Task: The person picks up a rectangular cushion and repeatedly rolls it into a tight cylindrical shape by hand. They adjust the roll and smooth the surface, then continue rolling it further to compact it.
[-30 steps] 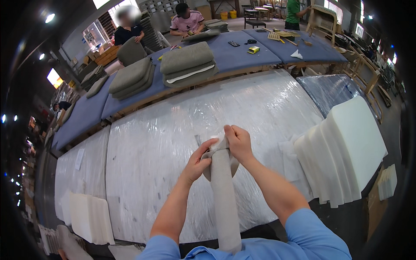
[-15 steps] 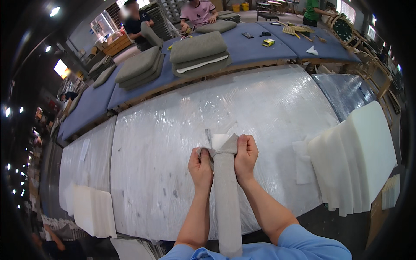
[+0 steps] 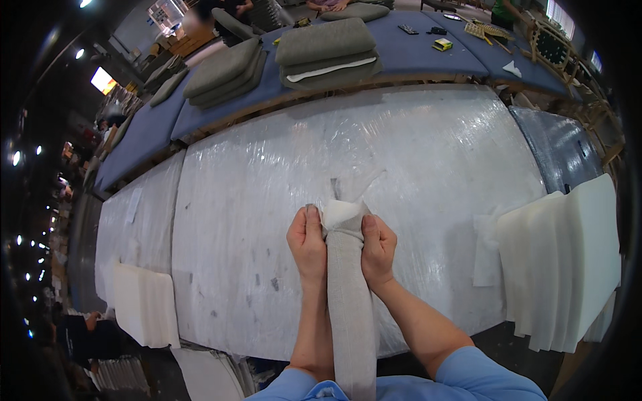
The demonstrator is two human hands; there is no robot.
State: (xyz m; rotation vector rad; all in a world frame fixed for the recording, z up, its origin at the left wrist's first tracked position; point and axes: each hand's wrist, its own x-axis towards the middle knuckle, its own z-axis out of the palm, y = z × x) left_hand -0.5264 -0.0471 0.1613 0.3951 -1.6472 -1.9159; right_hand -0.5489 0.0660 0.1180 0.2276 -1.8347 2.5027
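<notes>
A long, narrow grey fabric cover (image 3: 351, 307) runs from my body out over the plastic-wrapped table (image 3: 247, 220). White padding (image 3: 342, 214) shows at its far, open end. My left hand (image 3: 309, 246) is closed on the left edge of the cover's mouth, thumb on top. Opposite it, my right hand (image 3: 376, 248) pinches the right edge of that mouth. Thin loose strips (image 3: 368, 186) lie on the plastic just beyond the opening. How far the padding reaches inside the cover is hidden.
White foam sheets (image 3: 562, 260) stand stacked at the right, with a smaller stack (image 3: 144, 304) at the left. Across the far blue-topped table (image 3: 428, 63) lie grey cushions (image 3: 328, 50), a yellow box (image 3: 442, 44) and chair frames. Other people work beyond it and at the lower left.
The cover's flaps, spread outward before, are now drawn down along the sides, and more white padding shows at the mouth. My view has tipped downward.
</notes>
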